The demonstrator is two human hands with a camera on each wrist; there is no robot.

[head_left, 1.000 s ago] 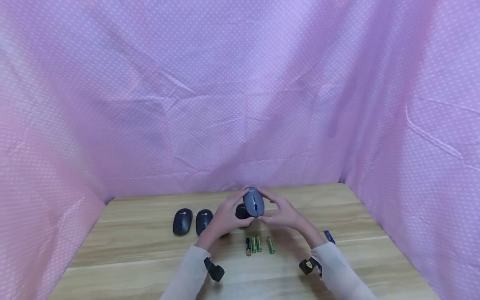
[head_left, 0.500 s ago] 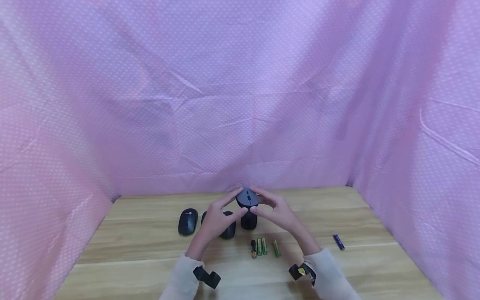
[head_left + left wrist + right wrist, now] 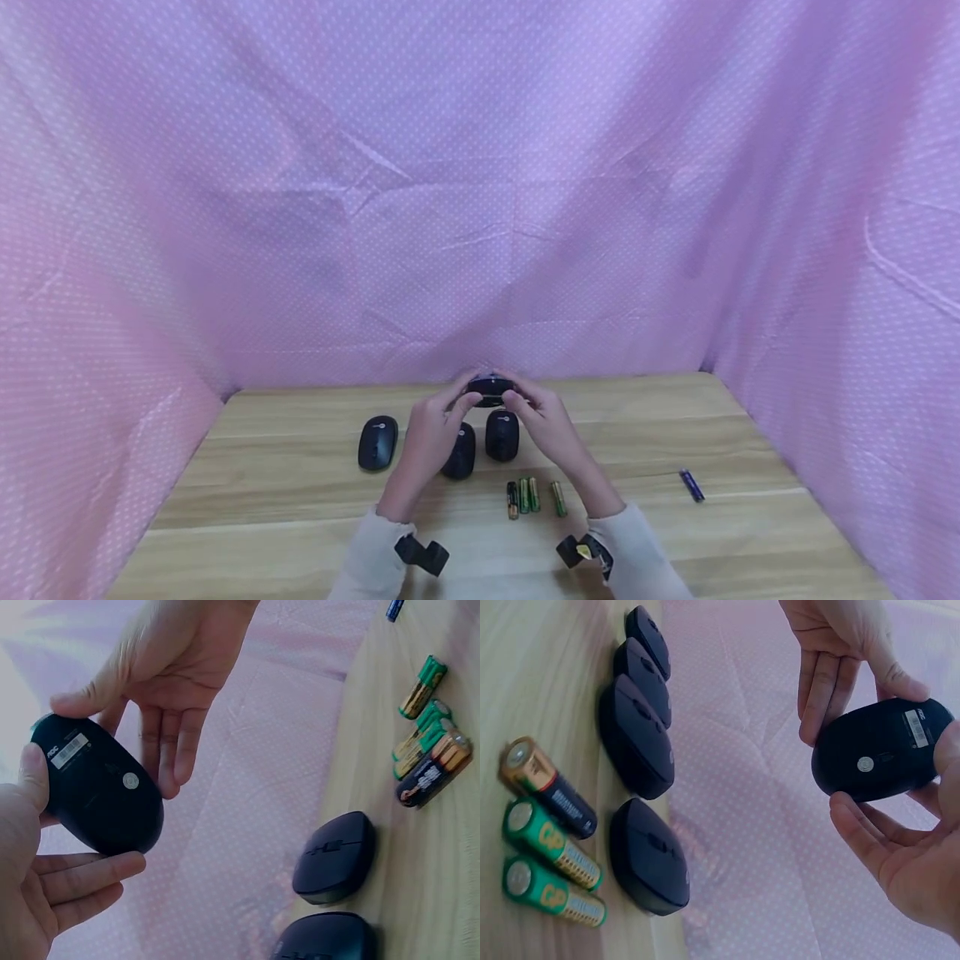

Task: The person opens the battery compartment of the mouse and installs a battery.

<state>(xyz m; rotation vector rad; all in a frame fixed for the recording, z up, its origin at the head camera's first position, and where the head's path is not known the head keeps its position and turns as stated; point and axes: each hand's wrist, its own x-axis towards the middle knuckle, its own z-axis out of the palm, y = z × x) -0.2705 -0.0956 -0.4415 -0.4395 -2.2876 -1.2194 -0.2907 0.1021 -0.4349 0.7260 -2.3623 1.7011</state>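
Above wooden table [image 3: 225,500], left hand [image 3: 431,429] and right hand [image 3: 543,421] grasp light, rigid, smooth-shelled mouse [image 3: 97,784] by its ends, underside exposed between fingertips.

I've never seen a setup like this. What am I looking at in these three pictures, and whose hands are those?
No machine here: a person wears three cameras, one on the head and one on each wrist. The head view looks down at a wooden table hung round with pink dotted cloth. The wrist views show the same moment close up, tipped sideways. The left hand and right hand together hold a black computer mouse in the air, its underside with a label facing the wrist cameras. More black mice lie in a row on the table, with several batteries before them and a blue one off to the right.
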